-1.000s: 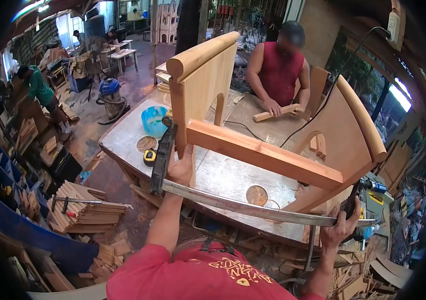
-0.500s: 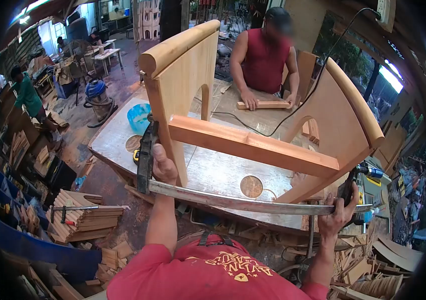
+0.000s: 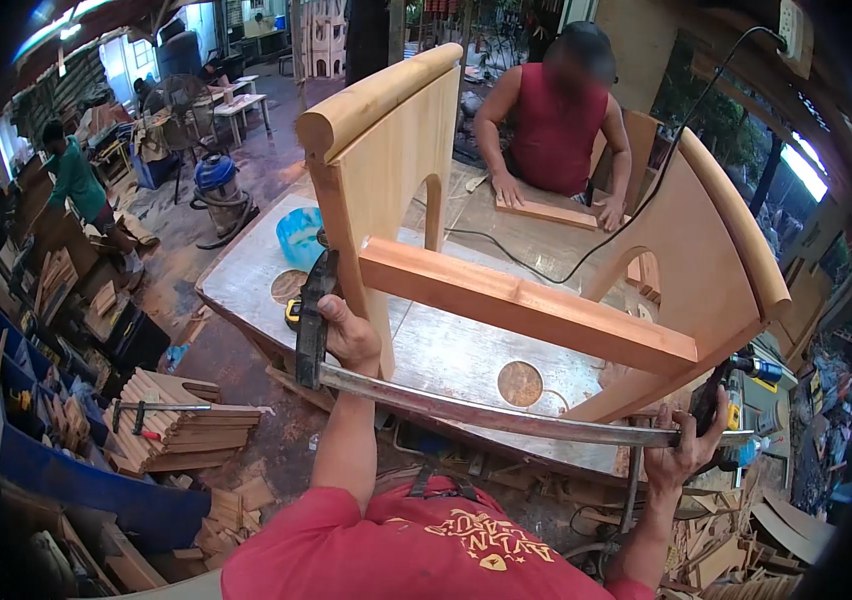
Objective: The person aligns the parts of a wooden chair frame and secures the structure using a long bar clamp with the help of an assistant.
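Note:
A long metal bar clamp (image 3: 506,420) spans the near side of a wooden frame, made of two arched end panels, the left one (image 3: 391,150) and the right one (image 3: 711,240), joined by a wooden crossbar (image 3: 526,305). Beside the clamp's black left jaw (image 3: 316,320), my left hand (image 3: 354,335) rests against the left panel's leg, thumb raised; its fingers are mostly hidden behind. My right hand (image 3: 684,450) is closed round the clamp's right end, at the dark sliding jaw. The frame stands upright on the metal-topped worktable (image 3: 446,350).
Across the table a co-worker (image 3: 561,120) has both hands at a wood strip (image 3: 551,213). A blue tub (image 3: 299,235), a tape measure (image 3: 293,312) and a black cable lie near the frame. Stacked wood (image 3: 181,425) and a shop vacuum (image 3: 221,195) stand left.
My left hand has shifted slightly and its thumb now shows beside the left jaw. The co-worker's wood strip has been lowered flat onto the table. The view has swung a little.

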`<state>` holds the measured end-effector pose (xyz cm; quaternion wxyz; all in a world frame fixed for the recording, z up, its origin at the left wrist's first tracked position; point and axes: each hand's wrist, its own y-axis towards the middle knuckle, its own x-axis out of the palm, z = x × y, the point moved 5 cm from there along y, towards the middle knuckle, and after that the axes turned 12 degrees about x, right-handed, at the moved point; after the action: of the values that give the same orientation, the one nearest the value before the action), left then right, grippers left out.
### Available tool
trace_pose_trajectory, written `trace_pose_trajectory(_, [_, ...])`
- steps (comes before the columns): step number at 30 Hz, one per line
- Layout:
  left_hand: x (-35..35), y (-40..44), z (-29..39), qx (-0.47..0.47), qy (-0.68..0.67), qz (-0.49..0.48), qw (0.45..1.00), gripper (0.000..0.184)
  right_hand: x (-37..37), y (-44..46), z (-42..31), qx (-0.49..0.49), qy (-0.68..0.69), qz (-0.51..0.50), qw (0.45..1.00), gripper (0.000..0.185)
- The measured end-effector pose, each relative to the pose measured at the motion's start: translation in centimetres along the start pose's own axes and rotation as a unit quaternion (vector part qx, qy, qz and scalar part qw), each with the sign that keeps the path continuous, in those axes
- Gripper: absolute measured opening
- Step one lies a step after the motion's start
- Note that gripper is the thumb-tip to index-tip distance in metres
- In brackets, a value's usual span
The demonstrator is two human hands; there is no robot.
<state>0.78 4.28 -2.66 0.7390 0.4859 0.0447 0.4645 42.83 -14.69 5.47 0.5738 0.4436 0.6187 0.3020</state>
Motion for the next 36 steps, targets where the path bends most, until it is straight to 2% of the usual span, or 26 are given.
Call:
trace_pose_trajectory(2, [0.0,-0.4,-0.4,-0.054,0.021,-0.023,0.998,0.073,0.0,-0.2,0.6,-0.01,0.008,-0.004,1.0,0.02])
trace_pose_trajectory(4, [0.0,-1.0,-0.4,-0.084,0.011,-0.03,0.996,0.075,0.3,-0.3,1.5,-0.013,0.019,-0.006,1.0,0.019])
trace_pose_trajectory(9, [0.3,-0.6,-1.2,-0.057,-0.036,-0.028,0.997,0.077,0.6,-0.4,2.1,-0.008,0.019,-0.017,1.0,0.021])
trace_pose_trajectory(12, [0.1,-0.4,0.3,-0.067,-0.014,-0.013,0.998,0.061,0.8,-0.6,2.5,-0.016,0.028,-0.022,0.999,0.027])
trace_pose_trajectory(13, [0.2,-0.9,0.0,-0.068,0.012,-0.028,0.997,0.058,1.0,-0.5,2.6,-0.025,0.02,-0.025,0.999,0.03])
trace_pose_trajectory(14, [-0.1,-1.3,-1.0,-0.067,0.093,-0.058,0.992,0.056,0.9,-0.3,3.0,-0.027,-0.001,-0.024,0.999,0.033])
trace_pose_trajectory(16, [0.0,-2.9,-3.1,-0.06,0.347,-0.165,0.921,0.051,0.6,-0.1,3.6,-0.013,0.023,-0.091,0.995,0.044])
trace_pose_trajectory(17, [-0.3,-3.4,-3.8,-0.07,0.425,-0.205,0.879,0.049,0.1,-0.1,3.8,0.002,0.021,-0.115,0.993,0.049])
trace_pose_trajectory(18, [0.5,-2.0,-0.7,-0.095,0.309,-0.135,0.937,0.053,0.0,0.2,4.0,0.013,0.028,-0.135,0.99,0.054])
trace_pose_trajectory(19, [0.7,-0.5,1.7,-0.126,0.196,-0.054,0.971,0.058,-0.2,0.3,4.4,0.005,0.02,-0.136,0.991,0.056])
trace_pose_trajectory(20, [0.6,-0.2,1.3,-0.164,0.103,0.003,0.981,0.064,-0.3,0.5,4.8,-0.006,0.021,-0.14,0.99,0.059])
trace_pose_trajectory(21, [0.4,0.1,0.9,-0.196,0.011,0.068,0.978,0.071,-0.6,1.0,4.9,-0.002,0.037,-0.15,0.988,0.05])
trace_pose_trajectory(22, [-0.2,0.5,-1.4,-0.235,-0.062,0.1,0.965,0.08,-0.7,0.7,5.5,0.047,0.075,-0.178,0.98,0.05])
trace_pose_trajectory(23, [-0.5,0.4,-2.6,-0.25,-0.04,0.033,0.967,0.082,-0.3,0.1,5.6,0.011,0.069,-0.197,0.978,0.051])
trace_pose_trajectory(24, [-0.4,0.8,-3.1,-0.234,-0.043,0.038,0.97,0.063,0.4,-0.6,5.6,-0.028,0.064,-0.215,0.974,0.052])
trace_pose_trajectory(25, [-0.5,1.4,-2.9,-0.15,0.055,-0.01,0.987,0.058,0.7,-1.0,5.7,-0.033,0.045,-0.209,0.976,0.049])
trace_pose_trajectory(27, [-0.3,1.2,-3.3,-0.02,0.213,-0.119,0.969,0.051,0.2,-0.4,5.9,-0.021,0.02,-0.149,0.988,0.047])
trace_pose_trajectory(29, [-1.0,-0.3,-6.8,0.099,0.203,-0.156,0.962,0.05,0.5,0.0,6.0,-0.024,0.019,-0.111,0.993,0.045])
trace_pose_trajectory(30, [-1.4,0.4,-6.9,0.026,0.027,-0.139,0.99,0.048,0.2,-0.6,6.3,-0.025,0.012,-0.105,0.994,0.045])
trace_pose_trajectory(31, [-1.7,1.1,-7.0,-0.048,-0.145,-0.098,0.983,0.047,0.3,-0.9,6.2,-0.017,0.03,-0.115,0.993,0.045])
trace_pose_trajectory(32, [0.0,0.3,-4.4,-0.262,-0.411,-0.038,0.873,0.044,0.6,-1.5,6.3,-0.013,0.036,-0.129,0.991,0.043])
trace_pose_trajectory(34, [-0.5,-0.1,-4.2,-0.243,-0.328,-0.011,0.913,0.049,1.4,-3.0,6.3,-0.007,0.037,-0.153,0.987,0.039])
trace_pose_trajectory(36, [1.0,1.5,-1.0,-0.199,-0.302,-0.007,0.932,0.056,1.8,-2.5,5.2,-0.021,0.026,-0.122,0.992,0.045])
